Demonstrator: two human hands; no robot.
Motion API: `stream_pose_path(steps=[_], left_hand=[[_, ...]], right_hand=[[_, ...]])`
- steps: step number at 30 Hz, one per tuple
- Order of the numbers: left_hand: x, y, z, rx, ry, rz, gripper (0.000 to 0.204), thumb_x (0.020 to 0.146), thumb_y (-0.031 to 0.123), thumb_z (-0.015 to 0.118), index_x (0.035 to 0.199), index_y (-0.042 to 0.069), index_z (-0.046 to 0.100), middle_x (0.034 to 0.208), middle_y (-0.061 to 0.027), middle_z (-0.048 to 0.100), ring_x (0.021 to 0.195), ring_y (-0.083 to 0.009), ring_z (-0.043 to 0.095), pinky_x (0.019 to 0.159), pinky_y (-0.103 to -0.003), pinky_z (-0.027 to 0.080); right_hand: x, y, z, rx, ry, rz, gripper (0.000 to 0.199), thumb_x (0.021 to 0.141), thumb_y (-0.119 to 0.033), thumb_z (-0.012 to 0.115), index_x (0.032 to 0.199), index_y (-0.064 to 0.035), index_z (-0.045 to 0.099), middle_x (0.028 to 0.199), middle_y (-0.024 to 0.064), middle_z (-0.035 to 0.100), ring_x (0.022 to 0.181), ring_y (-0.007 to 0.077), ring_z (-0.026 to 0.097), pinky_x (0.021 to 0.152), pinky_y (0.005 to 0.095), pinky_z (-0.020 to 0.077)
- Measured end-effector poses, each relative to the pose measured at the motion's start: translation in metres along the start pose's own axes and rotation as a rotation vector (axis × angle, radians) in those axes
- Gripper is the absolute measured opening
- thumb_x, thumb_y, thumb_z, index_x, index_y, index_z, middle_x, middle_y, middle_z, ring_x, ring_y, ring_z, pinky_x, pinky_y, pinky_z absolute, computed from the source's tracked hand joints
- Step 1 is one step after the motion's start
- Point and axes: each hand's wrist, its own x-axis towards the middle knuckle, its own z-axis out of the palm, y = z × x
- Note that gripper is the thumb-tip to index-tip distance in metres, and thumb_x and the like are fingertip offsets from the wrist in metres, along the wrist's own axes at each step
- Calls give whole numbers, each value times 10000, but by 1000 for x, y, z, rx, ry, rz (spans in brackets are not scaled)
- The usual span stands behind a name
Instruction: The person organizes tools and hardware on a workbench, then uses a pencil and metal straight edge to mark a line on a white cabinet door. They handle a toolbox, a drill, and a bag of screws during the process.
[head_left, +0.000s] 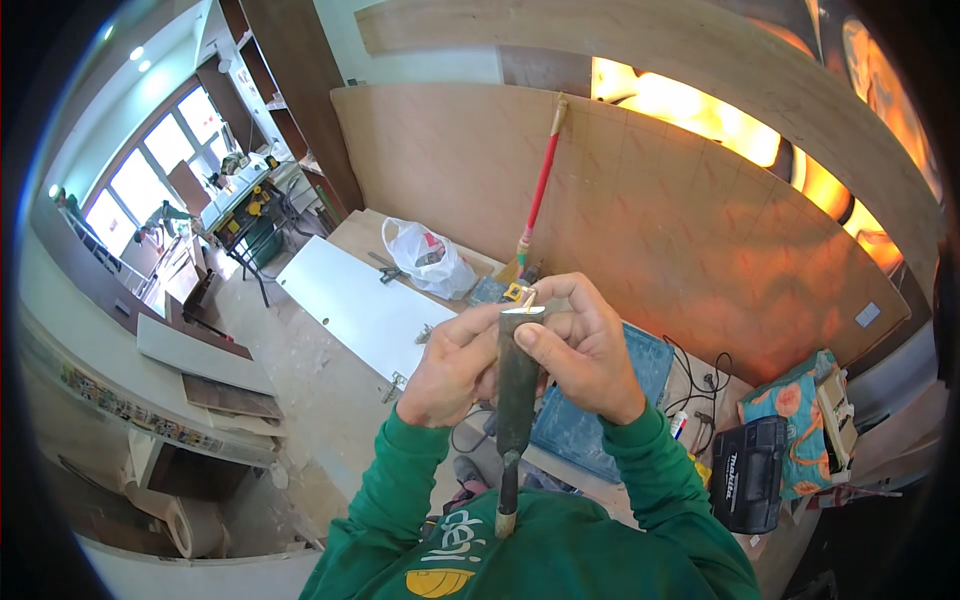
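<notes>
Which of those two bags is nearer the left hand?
The white plastic bag, just beyond the left hand; the teal bag with orange print sits well off to the right, beside the black case.

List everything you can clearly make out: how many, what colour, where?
Tube-shaped tool: one, dark, between hands
Large board: one, brown, upright ahead
Pole: one, mostly red, before large board
Plastic bag: one, white, left of centre
Panel: one, white, left
Slab: one, blue, near right hand
Hard case: one, black, lower right
Patterned bag: one, teal-orange, far right
Windows: several, bright, far left
Co-worker: at least one, green-clothed, far left
Left hand: one, green-sleeved, at tool
Right hand: one, green-sleeved, on tool
</notes>
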Motion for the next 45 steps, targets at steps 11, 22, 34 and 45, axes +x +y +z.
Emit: stream_pose_path(steps=[11,22,34,45], left_hand=[[-17,-9,-20,88,17,-15,378,1085,183,546,1397,-25,590,884,-92,706,581,-59,517,497,-213,359],[14,13,10,-74,-60,16,359,1076,168,551,1397,10,582,983,-130,731,704,-167,720,463,-206,416],[2,14,4,27,-55,33,329,1090,156,535,1371,-2,597,955,-128,728,741,-168,721,546,-247,519],[-22,-4,-18,10,24,25,340,1082,144,544,1374,-20,606,847,-37,657,584,-45,498,461,-217,354]], right_hand=[[6,3,-10,-29,41,-29,273,1020,-108,637,1249,-5,531,884,79,746,701,67,659,555,229,512],[9,-10,-1,-3,-32,5,358,1005,-57,625,1287,-42,406,807,84,715,666,76,651,543,234,504],[1,-11,6,-63,-54,-8,354,1008,-74,623,1286,-44,406,790,88,706,611,101,654,490,251,500],[3,-6,0,-13,13,-38,308,1014,-95,641,1274,-26,492,870,91,736,669,77,654,536,227,500]])
